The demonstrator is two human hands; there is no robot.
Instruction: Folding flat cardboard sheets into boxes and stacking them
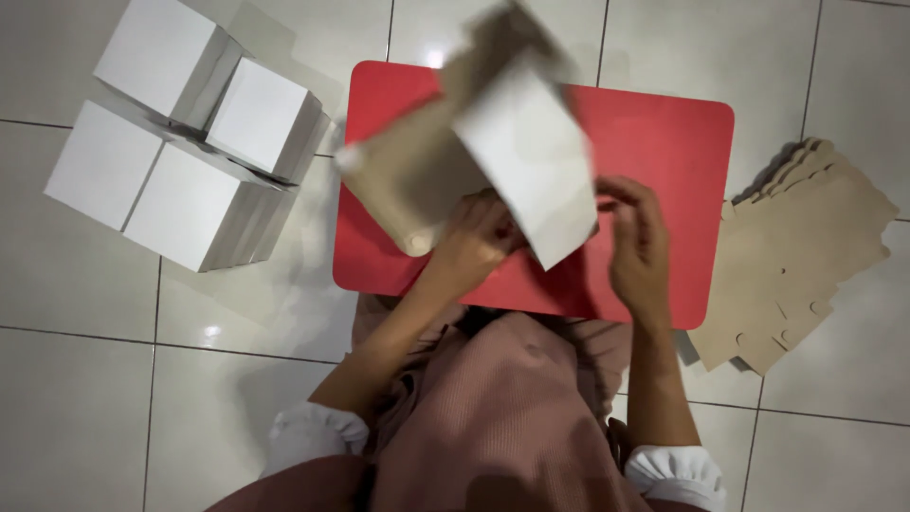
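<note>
Cardboard, white outside and brown inside, makes the half-folded box (493, 152) we grasp with our left hand (474, 242) above the red desk (664, 142); our right hand (637, 248) hovers released just beside it. Finished white boxes (180, 142) sit left, flat blanks (796, 256) right.

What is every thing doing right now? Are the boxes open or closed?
Cardboard sheet: lifted over the red table, partly folded, blurred.
Left hand: gripping the sheet from below.
Right hand: beside the sheet's edge, fingers curled; contact unclear.
White boxes: four, folded up and closed, stacked on the floor.
Flat cardboard pile: unfolded, lying on the floor.
Red table: flat, bare around the sheet.
</note>
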